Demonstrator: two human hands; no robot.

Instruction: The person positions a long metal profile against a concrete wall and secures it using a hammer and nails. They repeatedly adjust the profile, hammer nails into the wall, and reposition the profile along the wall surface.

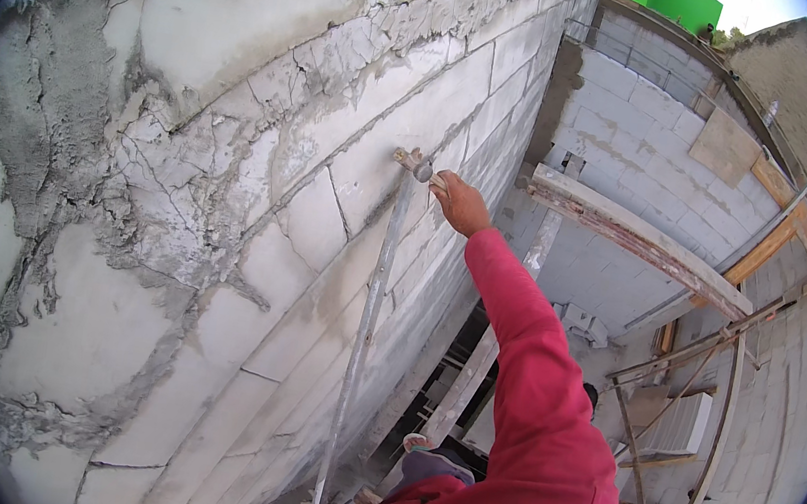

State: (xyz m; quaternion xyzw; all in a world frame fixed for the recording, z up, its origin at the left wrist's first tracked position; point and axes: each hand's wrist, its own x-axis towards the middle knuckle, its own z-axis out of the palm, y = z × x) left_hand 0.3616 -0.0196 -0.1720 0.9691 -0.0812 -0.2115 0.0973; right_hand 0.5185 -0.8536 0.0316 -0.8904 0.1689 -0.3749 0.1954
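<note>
My right hand [465,205], at the end of a red sleeve, reaches out to the block wall [326,222] on the left. Its fingers are closed round the short, light-coloured handle of what looks like a hammer [423,168]. The rounded grey head is close to the wall face, with a stubby, mortar-caked brownish end beyond it. Just below the head is the top of a long grey metal bar [373,299], which slants down along the wall. Whether the head touches the bar I cannot tell. My left hand does not show.
Cracked, rough mortar [180,184] covers the wall's upper left. A mortar-stained beam [642,241] crosses at right, before another block wall [640,130]. Wooden poles [719,432] and planks stand lower right. A pale upright plank [463,385] rises beside my arm, above a dark drop.
</note>
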